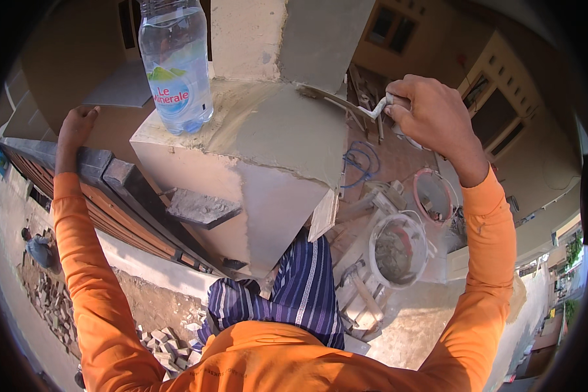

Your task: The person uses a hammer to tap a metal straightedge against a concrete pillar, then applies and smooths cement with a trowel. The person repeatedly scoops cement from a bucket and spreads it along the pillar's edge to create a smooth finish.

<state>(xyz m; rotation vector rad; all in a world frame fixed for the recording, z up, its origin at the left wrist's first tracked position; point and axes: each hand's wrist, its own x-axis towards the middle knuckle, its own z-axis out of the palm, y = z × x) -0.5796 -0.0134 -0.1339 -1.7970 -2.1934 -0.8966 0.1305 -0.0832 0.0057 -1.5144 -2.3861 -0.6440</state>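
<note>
In my right hand (431, 111) is a plastering trowel (374, 112), gripped by its handle with my fingers wrapped round it. The thin blade reaches left to the far right edge of the masonry ledge (189, 153), over grey wet plaster (281, 134). My left hand (78, 127) is closed at the far left, above the dark top rail of the gate (91, 163). Whether anything is inside those fingers is hidden. Upright on the ledge's left part stands a clear plastic water bottle (176, 78), apart from both hands.
A flat mortar-crusted board (202, 208) juts out left of the ledge. Below right are a bucket of grey mortar (398, 251), another bucket (432, 196), a blue hose (362, 160) and timber pieces (366, 297). Broken bricks (166, 346) lie below; a person (38, 248) sits far left.
</note>
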